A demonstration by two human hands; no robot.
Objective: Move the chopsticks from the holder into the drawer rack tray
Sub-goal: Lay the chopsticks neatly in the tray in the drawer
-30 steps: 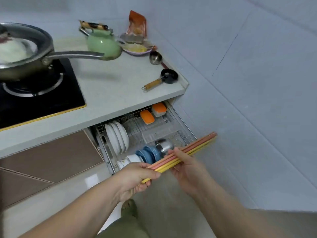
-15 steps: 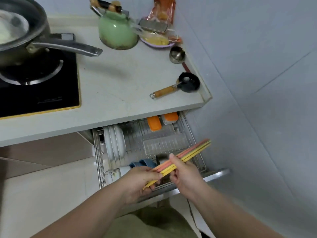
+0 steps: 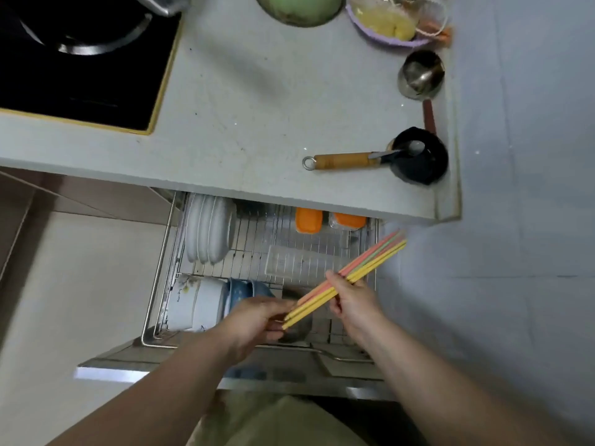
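Note:
A bundle of several yellow, pink and green chopsticks (image 3: 376, 259) slants above the open wire drawer rack (image 3: 251, 239). My left hand (image 3: 254, 320) grips the bundle's lower end. My right hand (image 3: 352, 297) holds it near the middle. The far tips reach past the rack's right side, near the wall. Just behind my right hand, a clear plastic tray (image 3: 296, 263) lies in the rack. No chopstick holder is in view.
White plates (image 3: 207, 233) stand at the rack's left; white and blue bowls (image 3: 206, 302) sit at its front, two orange boxes (image 3: 309, 220) at its back. The countertop (image 3: 257, 101) overhangs the rack, bearing a black ladle (image 3: 415, 156), steel cup (image 3: 420, 74) and stove (image 3: 80, 59).
My view has moved closer and tilted down over the drawer. Both hands still hold the chopsticks, which now hang over the rack's right front part.

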